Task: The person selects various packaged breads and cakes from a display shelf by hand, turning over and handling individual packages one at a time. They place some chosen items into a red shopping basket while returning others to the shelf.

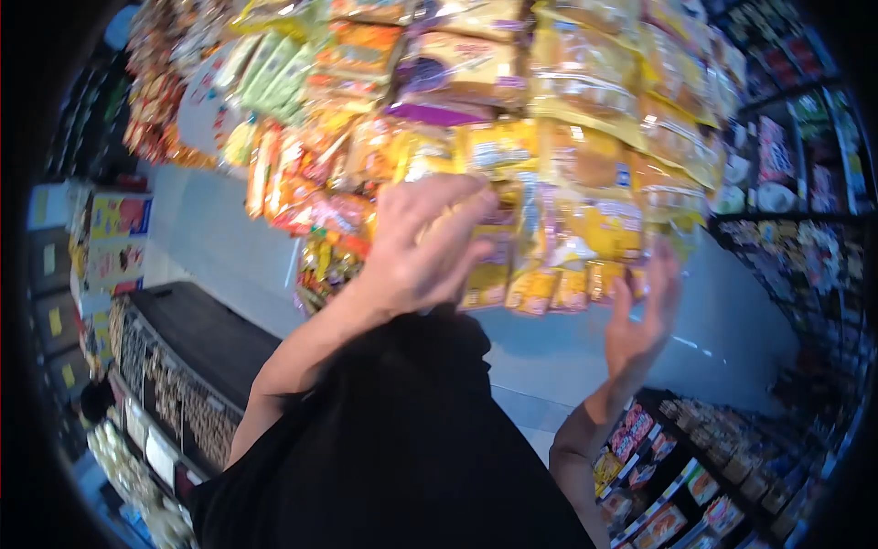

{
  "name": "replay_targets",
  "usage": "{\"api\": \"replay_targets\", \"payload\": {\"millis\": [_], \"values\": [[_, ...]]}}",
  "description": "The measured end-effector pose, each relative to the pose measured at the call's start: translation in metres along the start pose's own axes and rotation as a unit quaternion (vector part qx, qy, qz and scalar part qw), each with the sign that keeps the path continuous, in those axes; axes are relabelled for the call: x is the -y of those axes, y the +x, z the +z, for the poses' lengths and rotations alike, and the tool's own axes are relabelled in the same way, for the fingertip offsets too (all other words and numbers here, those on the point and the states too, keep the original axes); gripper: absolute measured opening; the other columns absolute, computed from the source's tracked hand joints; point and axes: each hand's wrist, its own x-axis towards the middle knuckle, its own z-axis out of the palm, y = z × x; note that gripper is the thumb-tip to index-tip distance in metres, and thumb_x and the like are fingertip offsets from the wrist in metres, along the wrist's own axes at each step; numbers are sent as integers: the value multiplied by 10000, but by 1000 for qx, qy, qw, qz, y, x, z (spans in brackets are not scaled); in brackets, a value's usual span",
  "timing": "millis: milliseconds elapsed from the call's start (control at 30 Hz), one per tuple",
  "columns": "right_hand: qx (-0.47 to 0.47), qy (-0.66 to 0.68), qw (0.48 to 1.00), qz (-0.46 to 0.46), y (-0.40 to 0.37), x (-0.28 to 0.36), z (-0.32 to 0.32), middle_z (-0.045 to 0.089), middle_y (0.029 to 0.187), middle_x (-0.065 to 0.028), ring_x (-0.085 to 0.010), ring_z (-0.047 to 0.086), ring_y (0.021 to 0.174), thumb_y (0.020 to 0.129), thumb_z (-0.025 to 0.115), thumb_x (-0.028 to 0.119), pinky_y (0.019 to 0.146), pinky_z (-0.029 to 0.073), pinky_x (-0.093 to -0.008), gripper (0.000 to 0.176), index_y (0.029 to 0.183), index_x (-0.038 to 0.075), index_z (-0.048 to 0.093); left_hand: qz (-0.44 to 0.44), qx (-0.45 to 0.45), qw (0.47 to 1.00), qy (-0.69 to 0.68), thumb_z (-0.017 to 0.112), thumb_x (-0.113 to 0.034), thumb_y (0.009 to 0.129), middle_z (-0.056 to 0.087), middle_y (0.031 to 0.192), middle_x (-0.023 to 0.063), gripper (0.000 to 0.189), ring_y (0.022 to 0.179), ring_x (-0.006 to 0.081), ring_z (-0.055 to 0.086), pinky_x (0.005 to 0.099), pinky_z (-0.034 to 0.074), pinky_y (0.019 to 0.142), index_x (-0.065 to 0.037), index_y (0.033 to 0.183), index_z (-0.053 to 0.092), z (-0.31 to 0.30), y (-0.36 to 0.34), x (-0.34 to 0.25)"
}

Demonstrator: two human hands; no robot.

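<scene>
My left hand reaches over the front of a display of wrapped snacks, its fingers stretched to the right and apart from the thumb. Under and beyond it lie small yellow packets, partly hidden by the hand. At the front right corner, my right hand is raised with fingers and thumb apart, close to yellow packets. Small yellow-and-pink packets line the front edge between both hands. Nothing shows held in either hand.
Larger yellow bread-like packs, a cream-and-purple pack and orange packets fill the display. A dark-topped counter stands at left. Stocked shelves rise at right, with another rack at lower right.
</scene>
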Motion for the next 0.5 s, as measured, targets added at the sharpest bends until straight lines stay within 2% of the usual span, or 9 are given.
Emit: {"api": "replay_targets", "payload": {"millis": [100,167,200,233,267,300,333,467,500], "values": [[-34,-27,996,-80,-12,17,-6,572,1333,-232,-373,564,1225,830,676,-55,991,477,-469,525,1339,-17,554,-104,-119,983,90,708,18,821,685,964,111,212,866,237,653,327,500,745,-14,1029,682,-62,-45,67],[-89,120,988,-24,-22,35,-3,611,1227,-270,-364,612,1131,848,689,-13,941,506,-446,441,1270,-67,570,-237,-183,946,125,663,-14,885,687,840,92,88,744,161,633,283,491,651,10,969,673,-105,-93,112],[-76,132,988,-30,-28,46,3,611,1227,-270,-364,612,1131,848,689,-13,941,506,-446,441,1270,-67,570,-310,-216,915,138,647,-58,920,685,794,79,88,698,121,612,271,482,622,19,955,670,-123,-126,133],[-58,246,966,-47,-35,62,9,622,1179,-263,-348,619,1093,851,700,14,920,514,-433,414,1235,-83,579,-319,-221,909,150,647,-58,920,685,794,79,88,698,121,612,271,482,622,19,955,670,-140,-161,147],[-39,354,932,-62,-40,76,17,634,1131,-255,-332,627,1056,854,711,42,900,521,-420,394,1200,-99,588,-422,-236,863,145,630,-99,941,683,786,65,130,701,100,600,268,479,627,21,966,674,-155,-198,161],[46,359,928,-91,-39,91,23,641,1088,-227,-313,634,1004,844,730,74,864,530,-403,376,1163,-87,614,-519,-249,806,135,613,-140,961,682,778,52,176,703,80,587,265,476,632,22,978,678,-167,-237,173],[129,359,917,-119,-39,107,31,649,1045,-198,-295,640,952,833,749,106,827,540,-386,360,1126,-74,639,-551,-240,786,145,607,-163,965,681,783,52,202,706,84,590,262,473,631,23,989,683,-176,-278,184],[287,384,866,-140,-61,202,102,657,969,-143,-294,655,816,779,785,32,708,544,-357,293,1051,-20,690,-677,-251,690,57,614,-173,945,682,823,60,229,733,119,622,268,496,675,22,1044,679,-183,-433,208],[325,385,852,-142,-71,221,122,656,975,-143,-293,653,807,775,782,9,702,541,-353,307,1065,-18,685,-726,-231,647,35,606,-85,922,666,850,45,172,722,109,607,247,462,601,-5,1065,657,-182,-464,214]]}}
